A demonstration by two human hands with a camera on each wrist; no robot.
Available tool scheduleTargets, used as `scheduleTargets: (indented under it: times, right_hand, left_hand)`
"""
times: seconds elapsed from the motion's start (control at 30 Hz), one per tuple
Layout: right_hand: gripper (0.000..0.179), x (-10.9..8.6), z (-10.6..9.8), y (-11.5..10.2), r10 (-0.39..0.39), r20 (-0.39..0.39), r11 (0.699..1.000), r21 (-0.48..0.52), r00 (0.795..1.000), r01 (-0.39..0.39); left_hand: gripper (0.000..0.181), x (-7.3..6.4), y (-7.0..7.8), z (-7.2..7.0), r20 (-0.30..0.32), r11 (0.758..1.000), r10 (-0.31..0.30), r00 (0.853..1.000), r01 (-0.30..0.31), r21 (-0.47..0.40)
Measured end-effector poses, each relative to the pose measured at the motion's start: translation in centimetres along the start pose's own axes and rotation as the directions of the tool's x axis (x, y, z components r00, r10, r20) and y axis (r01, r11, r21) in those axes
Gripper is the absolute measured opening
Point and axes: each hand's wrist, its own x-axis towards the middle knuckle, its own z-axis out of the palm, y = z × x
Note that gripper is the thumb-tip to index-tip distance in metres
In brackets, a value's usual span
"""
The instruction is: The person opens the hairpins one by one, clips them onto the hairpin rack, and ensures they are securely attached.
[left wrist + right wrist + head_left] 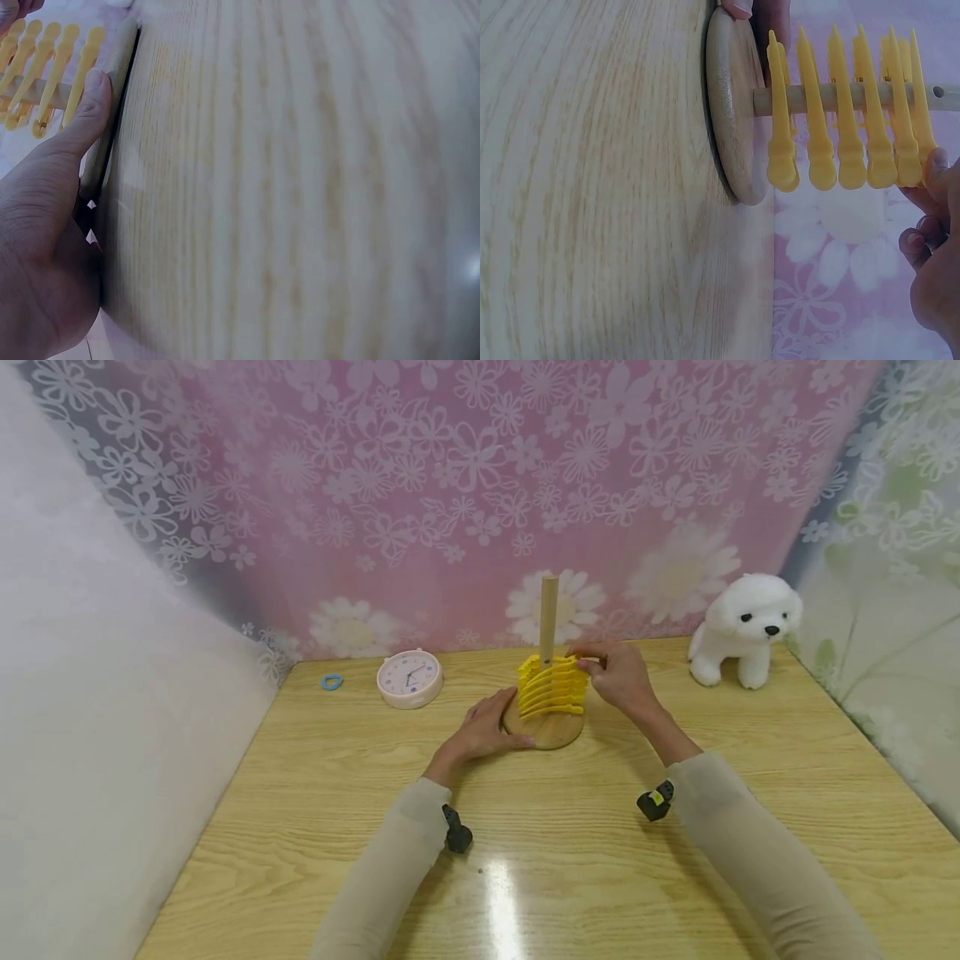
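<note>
A wooden stand with a round base (557, 733) and an upright dowel (549, 614) is at the back middle of the table. Several yellow plastic clips (553, 695) sit one above another along the lower dowel, side by side in the right wrist view. My left hand (487, 727) holds the base at its left, thumb over the front part and fingers around the far side. With thumb and fingertips, my right hand (621, 678) pinches the right end of the uppermost clip (921, 116). That clip lies across the dowel, close above the others.
A pink round clock (410, 678) lies left of the stand, with a small blue ring-shaped thing (332, 682) farther left. At the back right stands a white plush dog (742, 631). A flowered pink curtain (450, 510) hangs behind the wooden table (570, 860).
</note>
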Motion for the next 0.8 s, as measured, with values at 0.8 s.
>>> scheduleTargets:
  times: [0.8]
  right_hand:
    - [0.024, -0.76, -0.49, 0.55, -0.057, 0.043, 0.996, 0.078, 0.997, 0.054]
  left_hand:
    - [0.106, 0.11, -0.16, 0.30, -0.007, 1.000, -0.010, 1.000, 0.010, 0.005]
